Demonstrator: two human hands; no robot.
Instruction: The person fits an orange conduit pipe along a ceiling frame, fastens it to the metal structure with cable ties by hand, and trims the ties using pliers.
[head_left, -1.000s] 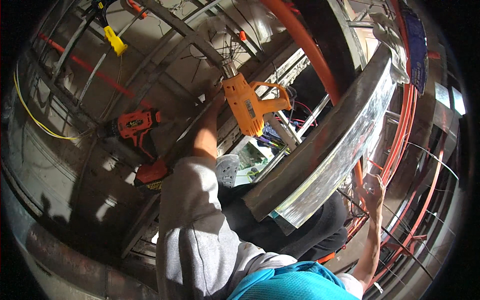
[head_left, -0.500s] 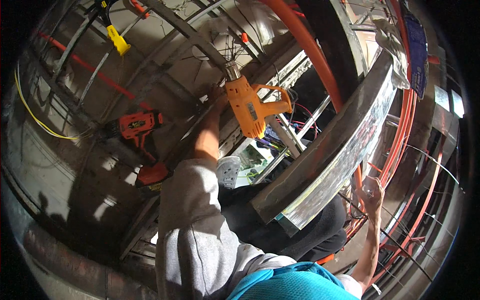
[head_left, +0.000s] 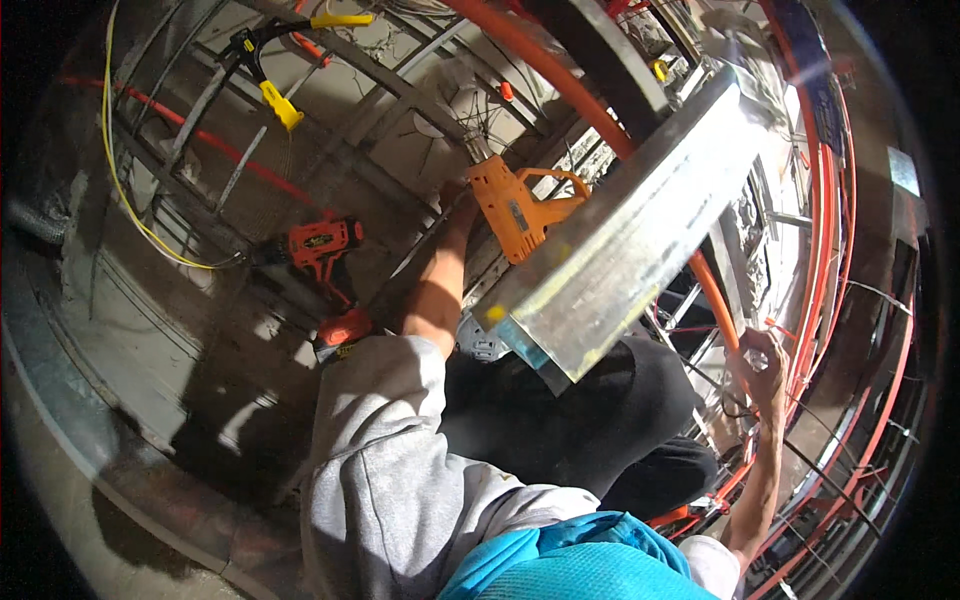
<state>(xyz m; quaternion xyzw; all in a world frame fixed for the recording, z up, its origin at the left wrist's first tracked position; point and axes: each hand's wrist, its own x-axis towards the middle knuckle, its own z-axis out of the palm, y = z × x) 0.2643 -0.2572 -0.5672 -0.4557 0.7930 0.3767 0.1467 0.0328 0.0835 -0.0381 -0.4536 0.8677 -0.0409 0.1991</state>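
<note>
My right hand (head_left: pixel 764 366) is closed round an orange flexible conduit (head_left: pixel 708 285) at the right. My left forearm reaches forward in a rolled-up grey sleeve. The left hand (head_left: pixel 458 196) is in shadow beside an orange heat gun (head_left: pixel 512 212), its fingers hidden. The heat gun's metal nozzle points away from me toward thin wires, and a metal beam partly covers its handle. That grey beam (head_left: pixel 640 240), smeared and scuffed on its broad face, slants above my dark-trousered legs. Left of my forearm lies a red cordless drill (head_left: pixel 325 245).
A black-and-yellow tool (head_left: pixel 275 95) hangs at the upper left. Metal bars (head_left: pixel 385 75) form a lattice over the far area. A yellow cable (head_left: pixel 112 165) curves down the left side. Several orange-red conduits (head_left: pixel 825 220) run along the right, and my shoe (head_left: pixel 482 342) shows below the heat gun.
The view has shifted, so the drill and hanging tool sit further right. The metal beam now covers more of the heat gun's handle. My right hand keeps hold of the orange conduit.
</note>
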